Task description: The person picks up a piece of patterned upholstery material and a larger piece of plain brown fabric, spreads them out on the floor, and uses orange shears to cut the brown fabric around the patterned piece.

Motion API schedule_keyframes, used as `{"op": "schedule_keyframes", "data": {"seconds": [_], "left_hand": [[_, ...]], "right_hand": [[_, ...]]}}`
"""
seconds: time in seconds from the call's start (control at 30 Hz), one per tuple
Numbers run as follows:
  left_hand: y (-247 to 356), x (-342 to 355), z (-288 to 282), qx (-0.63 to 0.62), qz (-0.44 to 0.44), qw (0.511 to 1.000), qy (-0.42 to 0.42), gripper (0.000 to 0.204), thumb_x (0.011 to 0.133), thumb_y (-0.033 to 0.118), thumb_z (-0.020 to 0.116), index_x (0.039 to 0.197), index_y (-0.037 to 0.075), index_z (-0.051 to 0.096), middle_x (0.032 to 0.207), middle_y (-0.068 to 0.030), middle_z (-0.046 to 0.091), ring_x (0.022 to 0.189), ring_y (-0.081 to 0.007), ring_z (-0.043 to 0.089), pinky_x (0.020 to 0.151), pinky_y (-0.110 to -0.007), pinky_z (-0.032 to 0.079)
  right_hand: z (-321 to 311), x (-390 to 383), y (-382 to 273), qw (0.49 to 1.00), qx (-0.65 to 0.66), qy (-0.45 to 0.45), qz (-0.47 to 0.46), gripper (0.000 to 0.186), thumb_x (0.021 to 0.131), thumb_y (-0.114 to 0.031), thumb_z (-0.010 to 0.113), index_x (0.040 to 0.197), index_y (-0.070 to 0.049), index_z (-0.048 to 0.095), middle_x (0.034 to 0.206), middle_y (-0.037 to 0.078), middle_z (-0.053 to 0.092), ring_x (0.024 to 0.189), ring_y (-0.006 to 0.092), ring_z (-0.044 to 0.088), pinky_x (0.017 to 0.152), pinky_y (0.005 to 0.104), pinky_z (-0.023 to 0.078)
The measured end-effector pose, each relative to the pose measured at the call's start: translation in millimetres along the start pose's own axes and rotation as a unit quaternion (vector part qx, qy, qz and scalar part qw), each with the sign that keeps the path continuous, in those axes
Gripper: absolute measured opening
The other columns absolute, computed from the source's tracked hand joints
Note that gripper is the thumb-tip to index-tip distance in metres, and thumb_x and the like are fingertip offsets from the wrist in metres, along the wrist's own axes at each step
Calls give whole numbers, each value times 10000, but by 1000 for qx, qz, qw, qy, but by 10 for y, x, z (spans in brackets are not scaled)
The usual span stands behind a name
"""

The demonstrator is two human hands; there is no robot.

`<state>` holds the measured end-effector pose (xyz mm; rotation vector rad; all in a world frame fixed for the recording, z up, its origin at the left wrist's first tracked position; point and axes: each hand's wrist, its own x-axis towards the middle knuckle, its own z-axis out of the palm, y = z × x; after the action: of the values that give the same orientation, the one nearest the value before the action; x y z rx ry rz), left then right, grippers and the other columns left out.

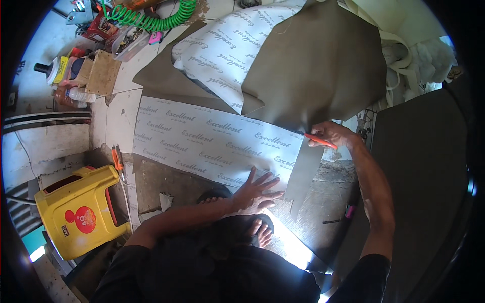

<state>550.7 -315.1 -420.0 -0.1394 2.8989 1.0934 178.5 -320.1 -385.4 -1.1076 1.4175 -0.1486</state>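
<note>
A white sheet with grey printed lettering (202,136) lies across the work surface, over a grey-brown piece of material (303,171) that shows beyond its right end. My left hand (256,194) rests flat on the sheet's near edge, fingers spread. At the sheet's far right corner, my right hand (331,135) is closed around a slim orange tool (322,141). The tool's tip points left, close to the edge of the sheet; its exact kind cannot be made out. Just beyond lies a large grey-brown sheet (313,65), folded back to show its white printed underside (222,48).
To the left stands a yellow plastic stool (76,212), with an orange-handled tool (117,159) beside it. Bottles (55,70), a wooden block (103,73), a bin of small parts (131,43) and a green coiled hose (156,20) sit at the far left. Dark material (419,166) spreads on the right.
</note>
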Motion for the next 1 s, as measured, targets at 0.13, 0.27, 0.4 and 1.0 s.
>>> {"op": "schedule_keyframes", "data": {"seconds": [0.13, 0.27, 0.4, 1.0], "left_hand": [[-99, 49, -172, -72, -74, 983, 151, 550, 853, 145, 657, 1368, 82, 476, 1444, -245, 355, 1295, -401, 405, 1073, -464, 346], [-312, 92, -412, 15, -141, 972, 187, 571, 822, 95, 654, 1357, 67, 459, 1410, -213, 398, 1203, -403, 445, 1007, -475, 376], [-495, 15, -667, 129, -211, 949, 196, 565, 826, 132, 645, 1362, 135, 467, 1435, -183, 385, 1270, -369, 398, 1012, -517, 332], [-666, -95, -766, 189, -228, 951, 89, 590, 825, 266, 675, 1374, 231, 464, 1458, -97, 378, 1293, -322, 390, 917, -555, 370]], "right_hand": [[23, -47, -206, 996, -15, 10, 83, 588, 730, -583, 766, 924, -39, 651, 716, 52, 591, 664, 157, 593, 583, 326, 464], [48, 23, -296, 997, -45, 35, 61, 558, 718, -549, 791, 931, -50, 663, 712, 53, 605, 650, 160, 593, 572, 327, 461], [34, 107, -219, 998, -24, 10, 62, 556, 734, -564, 771, 960, -67, 666, 732, 52, 608, 676, 159, 596, 578, 331, 452], [121, 513, -295, 1000, 13, 14, 9, 472, 765, -479, 783, 907, -48, 653, 787, 64, 608, 767, 195, 578, 688, 355, 446]]}}
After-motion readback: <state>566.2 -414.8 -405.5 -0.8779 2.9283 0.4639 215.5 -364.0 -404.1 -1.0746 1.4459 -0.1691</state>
